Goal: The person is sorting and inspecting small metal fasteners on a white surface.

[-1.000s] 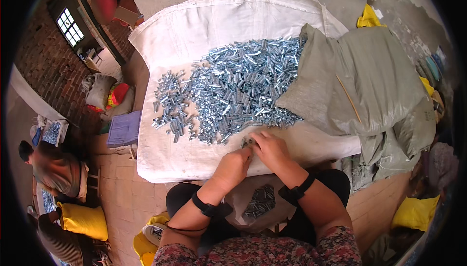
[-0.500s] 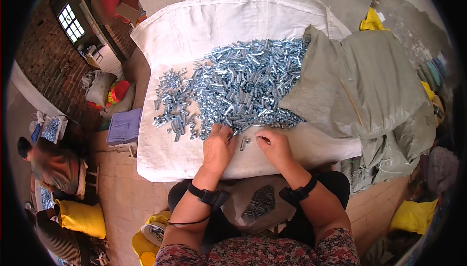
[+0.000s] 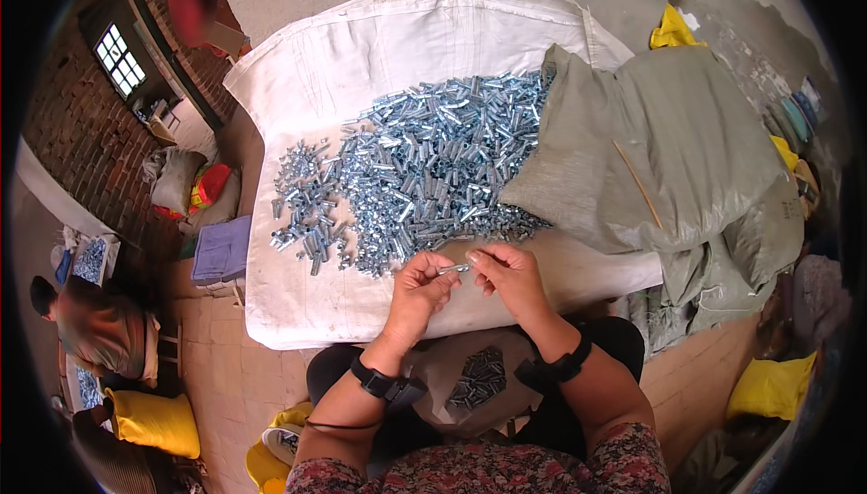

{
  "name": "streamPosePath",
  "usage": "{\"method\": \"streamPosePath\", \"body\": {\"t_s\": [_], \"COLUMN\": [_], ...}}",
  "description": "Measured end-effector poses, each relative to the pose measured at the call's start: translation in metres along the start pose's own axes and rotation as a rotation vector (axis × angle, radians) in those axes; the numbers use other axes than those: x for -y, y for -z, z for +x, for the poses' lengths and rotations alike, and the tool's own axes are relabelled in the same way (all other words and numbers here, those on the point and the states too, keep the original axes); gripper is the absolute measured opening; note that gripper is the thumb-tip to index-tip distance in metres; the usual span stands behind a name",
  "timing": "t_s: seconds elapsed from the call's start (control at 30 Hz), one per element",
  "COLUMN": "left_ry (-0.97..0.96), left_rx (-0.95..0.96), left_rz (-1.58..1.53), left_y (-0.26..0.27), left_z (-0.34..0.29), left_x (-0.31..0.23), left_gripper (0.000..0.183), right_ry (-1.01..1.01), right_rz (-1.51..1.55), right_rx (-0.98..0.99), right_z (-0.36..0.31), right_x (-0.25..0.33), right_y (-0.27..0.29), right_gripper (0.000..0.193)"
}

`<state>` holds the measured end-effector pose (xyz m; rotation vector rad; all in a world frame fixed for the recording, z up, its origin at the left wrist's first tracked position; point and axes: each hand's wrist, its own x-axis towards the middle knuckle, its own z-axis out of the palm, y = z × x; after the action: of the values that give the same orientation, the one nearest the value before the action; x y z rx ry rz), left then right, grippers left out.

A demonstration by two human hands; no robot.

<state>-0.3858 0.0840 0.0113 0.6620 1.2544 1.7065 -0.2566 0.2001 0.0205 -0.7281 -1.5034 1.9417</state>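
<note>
My left hand pinches a short silvery metal sleeve between thumb and fingers, above the near part of the white cloth. My right hand is closed at the sleeve's right end, fingertips pinched on a small metal piece that they mostly hide. The two hands almost touch. Just beyond them spreads a large pile of metal sleeves, with smaller shiny pieces mixed in along its near edge. A looser scatter of small metal parts lies at its left.
A grey-green sack covers the pile's right side, a thin stick on it. Darker metal pieces lie in my lap. A yellow bucket stands lower left. Two people work at far left, near a yellow sack.
Both hands have come together and lifted off the pile's near edge. The left now holds a sleeve up against the right fingertips. The view has shifted slightly.
</note>
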Motion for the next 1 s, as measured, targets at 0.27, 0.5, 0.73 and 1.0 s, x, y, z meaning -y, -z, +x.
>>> {"method": "streamPosePath", "body": {"t_s": [0.27, 0.5, 0.73, 1.0], "left_ry": [-0.026, 0.002, -0.004, -0.225], "left_rx": [-0.005, -0.037, -0.050, -0.052], "left_rz": [-0.107, -0.188, -0.205, 0.431], "left_y": [-0.004, -0.007, -0.006, 0.008], "left_z": [-0.003, -0.005, -0.007, -0.005], "left_x": [0.003, 0.000, 0.002, 0.006], "left_gripper": [0.005, 0.001, 0.002, 0.005], "right_ry": [-0.006, 0.216, 0.036, 0.563], "right_rz": [-0.039, -0.232, -0.108, -0.885], "right_rx": [-0.040, -0.131, -0.083, -0.146], "right_z": [0.000, 0.000, 0.000, -0.012], "right_x": [-0.005, -0.013, -0.015, -0.035], "right_y": [-0.001, -0.009, -0.008, -0.017], "right_gripper": [0.016, 0.019, 0.022, 0.031]}}
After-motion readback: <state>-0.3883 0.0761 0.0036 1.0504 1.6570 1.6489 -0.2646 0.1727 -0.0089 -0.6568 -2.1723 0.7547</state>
